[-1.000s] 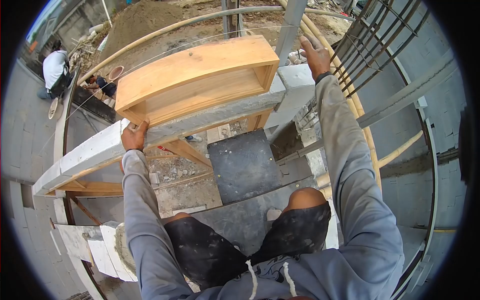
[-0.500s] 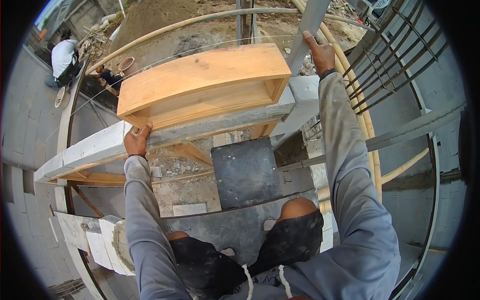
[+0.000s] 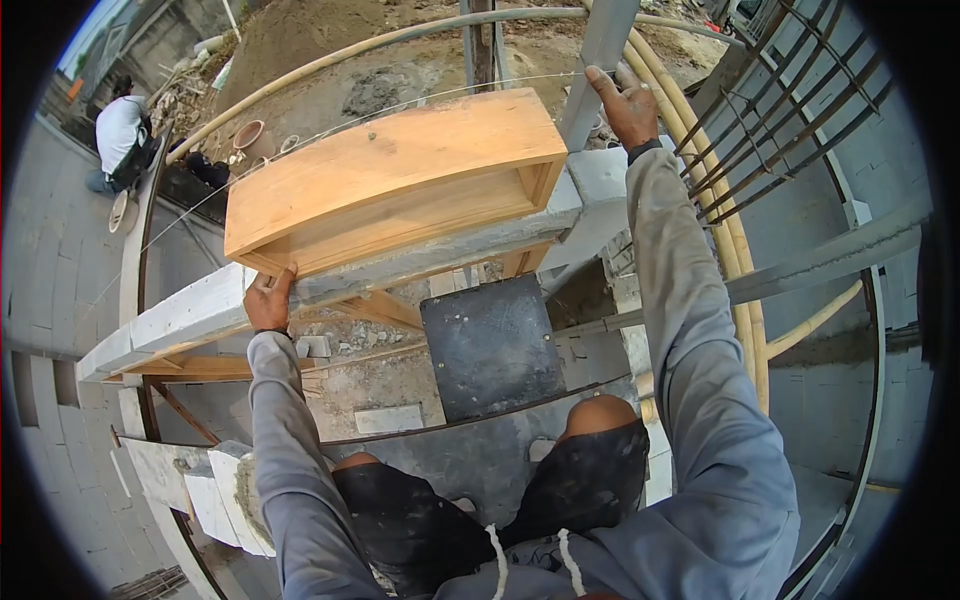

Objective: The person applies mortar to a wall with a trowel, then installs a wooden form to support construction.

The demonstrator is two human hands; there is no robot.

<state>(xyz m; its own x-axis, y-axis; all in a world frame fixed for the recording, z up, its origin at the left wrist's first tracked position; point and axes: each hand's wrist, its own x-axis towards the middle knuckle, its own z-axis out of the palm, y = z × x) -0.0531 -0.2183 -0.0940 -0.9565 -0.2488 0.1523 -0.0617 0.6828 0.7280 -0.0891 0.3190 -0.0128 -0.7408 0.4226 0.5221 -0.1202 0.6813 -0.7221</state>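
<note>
A long wooden box frame [image 3: 390,170], open on the side facing me, rests on a pale block beam [image 3: 165,312]. My left hand [image 3: 268,300] is closed on the frame's lower left corner, with the thumb on the front edge and the fingers partly hidden. Beyond the frame's right end, my right hand [image 3: 630,110] is raised against a grey metal post [image 3: 597,60]. Its thumb tip touches the post where a thin string [image 3: 420,98] reaches it, and the other fingers stand apart from the thumb. The string runs along the frame's far side.
A dark board [image 3: 490,345] lies below the beam, before my knees. Rebar [image 3: 800,110] and bamboo poles [image 3: 740,255] stand at right. Wooden props [image 3: 380,308] sit beneath the beam. At far left a person in a white shirt [image 3: 122,130] crouches near buckets [image 3: 250,134].
The wooden frame's right end now sits slightly left in view, and the view itself has shifted a little. My right hand's fingers have loosened from around the post; my left hand keeps its corner.
</note>
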